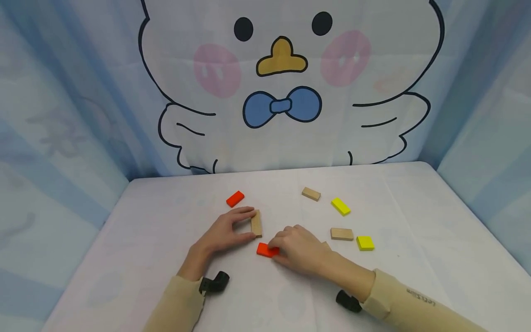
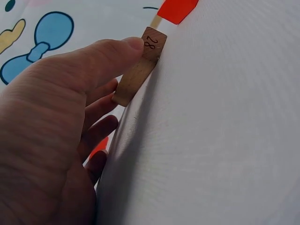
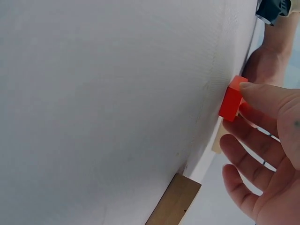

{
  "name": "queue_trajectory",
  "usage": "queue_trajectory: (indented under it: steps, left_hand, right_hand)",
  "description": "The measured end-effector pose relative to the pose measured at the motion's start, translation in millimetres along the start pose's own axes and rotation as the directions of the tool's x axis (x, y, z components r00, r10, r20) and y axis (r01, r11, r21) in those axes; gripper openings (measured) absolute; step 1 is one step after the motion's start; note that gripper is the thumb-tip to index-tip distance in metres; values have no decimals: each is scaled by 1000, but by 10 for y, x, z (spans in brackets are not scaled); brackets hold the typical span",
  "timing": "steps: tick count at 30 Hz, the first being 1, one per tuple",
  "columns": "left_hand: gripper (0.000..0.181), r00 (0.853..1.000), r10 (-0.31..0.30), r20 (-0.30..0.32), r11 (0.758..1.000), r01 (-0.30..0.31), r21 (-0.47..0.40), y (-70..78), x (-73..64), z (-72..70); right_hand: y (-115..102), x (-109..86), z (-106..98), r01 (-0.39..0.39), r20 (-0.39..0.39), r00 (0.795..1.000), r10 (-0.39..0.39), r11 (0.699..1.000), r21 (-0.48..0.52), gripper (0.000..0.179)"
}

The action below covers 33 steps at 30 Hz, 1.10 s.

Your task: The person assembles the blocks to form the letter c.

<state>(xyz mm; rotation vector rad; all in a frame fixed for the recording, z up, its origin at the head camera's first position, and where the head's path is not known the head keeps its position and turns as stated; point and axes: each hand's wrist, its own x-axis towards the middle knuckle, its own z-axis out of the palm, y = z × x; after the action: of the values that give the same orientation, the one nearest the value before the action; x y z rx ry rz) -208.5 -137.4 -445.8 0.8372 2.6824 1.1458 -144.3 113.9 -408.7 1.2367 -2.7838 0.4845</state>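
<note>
My left hand (image 1: pixel 221 235) holds a plain wooden block (image 1: pixel 256 224) by its ends, thumb at the near end and fingertips at the far one. In the left wrist view the thumb lies against the end of this wooden block (image 2: pixel 138 70), which is marked 28. Just nearer and to the right, my right hand (image 1: pixel 300 249) pinches a red block (image 1: pixel 265 250) between thumb and fingers. The right wrist view shows the thumb on one end of the red block (image 3: pixel 232 99); the other fingers are bent beside it. A small gap separates the two held blocks in the head view.
Another red block (image 1: pixel 235 198) lies beyond my left hand. To the right are two wooden blocks (image 1: pixel 311 193) (image 1: pixel 342 234) and two yellow blocks (image 1: pixel 340 206) (image 1: pixel 365 243). A bit of wood (image 1: pixel 326 245) shows behind my right wrist. A printed curtain (image 1: pixel 282 143) hangs behind the white table (image 1: pixel 145 258).
</note>
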Motion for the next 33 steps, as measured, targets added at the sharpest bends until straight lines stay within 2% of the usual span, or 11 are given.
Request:
queue_trajectory:
  steps: [7, 22, 33]
  left_hand:
    - [60, 1000, 14, 4, 1000, -14, -6, 10, 8, 33]
    - [60, 999, 54, 4, 999, -54, -7, 12, 13, 11]
    - [60, 999, 50, 4, 999, -50, -2, 15, 5, 5]
  right_hand:
    - [32, 20, 11, -11, -11, 1000, 11, 1000, 7, 19]
    - [26, 53, -8, -44, -13, 999, 44, 999, 9, 20]
    - [15, 62, 3, -40, -25, 999, 40, 999, -2, 20]
